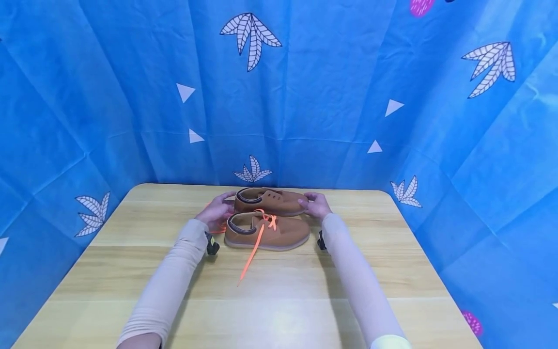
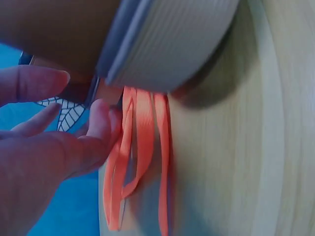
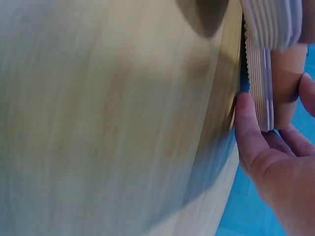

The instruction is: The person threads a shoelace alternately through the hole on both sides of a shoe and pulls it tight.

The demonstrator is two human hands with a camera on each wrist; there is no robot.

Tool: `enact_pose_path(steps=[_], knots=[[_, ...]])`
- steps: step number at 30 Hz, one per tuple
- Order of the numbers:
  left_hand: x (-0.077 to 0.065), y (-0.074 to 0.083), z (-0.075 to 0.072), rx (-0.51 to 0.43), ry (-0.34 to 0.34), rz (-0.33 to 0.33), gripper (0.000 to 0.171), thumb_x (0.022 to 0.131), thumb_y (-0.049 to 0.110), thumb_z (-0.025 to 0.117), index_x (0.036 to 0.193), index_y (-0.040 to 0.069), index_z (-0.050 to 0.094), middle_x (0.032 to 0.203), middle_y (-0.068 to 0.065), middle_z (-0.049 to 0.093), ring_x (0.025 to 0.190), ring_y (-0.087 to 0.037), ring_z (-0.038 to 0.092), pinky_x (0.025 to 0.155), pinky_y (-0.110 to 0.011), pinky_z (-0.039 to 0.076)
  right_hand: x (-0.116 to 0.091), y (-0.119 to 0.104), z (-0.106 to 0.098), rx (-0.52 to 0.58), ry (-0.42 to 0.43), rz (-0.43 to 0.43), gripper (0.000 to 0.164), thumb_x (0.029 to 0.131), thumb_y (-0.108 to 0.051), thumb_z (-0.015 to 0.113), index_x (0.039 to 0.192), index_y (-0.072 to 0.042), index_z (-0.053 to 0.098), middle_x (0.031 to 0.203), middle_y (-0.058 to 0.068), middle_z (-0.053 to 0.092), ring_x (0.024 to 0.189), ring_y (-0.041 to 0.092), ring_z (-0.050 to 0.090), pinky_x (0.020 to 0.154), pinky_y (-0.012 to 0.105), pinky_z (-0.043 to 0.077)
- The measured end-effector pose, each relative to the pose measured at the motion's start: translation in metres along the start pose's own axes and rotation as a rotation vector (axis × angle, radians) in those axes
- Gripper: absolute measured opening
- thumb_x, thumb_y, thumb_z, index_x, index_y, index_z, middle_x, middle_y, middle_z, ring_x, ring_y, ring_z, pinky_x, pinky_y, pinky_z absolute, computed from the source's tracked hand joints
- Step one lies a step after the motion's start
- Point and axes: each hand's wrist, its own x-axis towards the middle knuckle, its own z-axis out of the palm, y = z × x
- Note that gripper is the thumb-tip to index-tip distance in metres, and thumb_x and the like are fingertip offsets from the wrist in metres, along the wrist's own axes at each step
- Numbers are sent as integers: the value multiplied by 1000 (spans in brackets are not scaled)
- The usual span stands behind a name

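Two brown shoes lie side by side, toes to the right. No lace shows in the eyelets of the far shoe (image 1: pixel 285 201). At its heel, my left hand (image 1: pixel 216 212) holds the shoe with bent fingers. My right hand (image 1: pixel 317 206) grips the toe, its fingers around the sole edge and upper in the right wrist view. The near shoe (image 1: pixel 287 234) has an orange lace (image 1: pixel 252 257) through its eyelets, one end trailing onto the table. Another orange lace (image 2: pixel 144 132) lies looped beside my left hand, partly hidden behind the near shoe.
The shoes sit near the back edge of a light wooden table (image 1: pixel 279 315). Blue patterned cloth (image 1: pixel 279 97) hangs behind the table and along both sides. Small black devices are strapped at both wrists, close to the near shoe's ends.
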Motion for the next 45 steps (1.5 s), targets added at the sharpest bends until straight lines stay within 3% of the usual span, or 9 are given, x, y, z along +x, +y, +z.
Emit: enact_pose_path(steps=[7,10,14,20,26,31,36,39,45], knots=[[-8,18,-3,89,81,126,85,88,-6,66,163,10,29,163,-22,38,141,-42,49,109,-39,46,-7,-25,-4,5,40,-57,57,100,-22,69,148,2,50,154,23,51,102,33,71,97,46,59],[-18,36,-9,131,105,162,84,90,0,72,162,12,31,163,-20,39,142,-43,49,114,-45,46,-10,-44,-13,23,22,-117,58,99,-21,70,148,3,50,153,24,52,91,26,71,92,40,61],[-39,55,-11,179,139,192,85,89,10,80,161,15,35,162,-18,40,141,-42,49,116,-50,45,-28,-69,-27,42,-32,-158,59,98,-22,72,147,2,51,154,22,51,101,31,73,90,35,62],[-87,59,-9,347,134,247,83,86,27,85,157,12,43,153,-17,52,128,-37,59,96,-35,56,-77,-79,-44,-109,-126,-175,71,88,-35,83,148,-10,53,155,13,52,129,35,62,113,52,48],[-144,45,-4,511,83,270,76,84,37,86,149,13,54,126,-14,68,112,-31,63,86,-36,53,-133,-67,-41,-125,-253,-187,81,82,-26,88,151,-8,49,150,17,57,115,31,72,104,48,56],[-174,18,5,568,-1,287,67,80,37,89,139,17,63,110,-6,70,99,-23,63,77,-34,50,-169,-41,-31,-146,-320,-204,84,79,-21,90,150,-1,49,144,24,59,96,23,76,88,38,63],[-183,-13,9,638,-38,314,60,77,40,91,127,17,68,110,4,72,97,-16,66,78,-29,53,-188,-13,-17,-187,-346,-199,82,77,-19,91,144,5,51,138,25,61,85,20,75,76,33,63],[-181,-28,11,701,-43,356,58,75,42,91,123,17,70,112,6,73,105,-16,67,90,-35,55,-193,-1,-10,-236,-329,-193,80,75,-22,93,141,5,55,137,23,62,82,17,74,72,29,62],[-175,-43,13,753,-64,395,75,71,44,93,130,6,67,152,-22,51,141,-47,47,116,-67,37,-197,12,-3,-293,-294,-205,81,73,-22,94,139,7,56,134,24,64,80,14,74,69,25,59]])
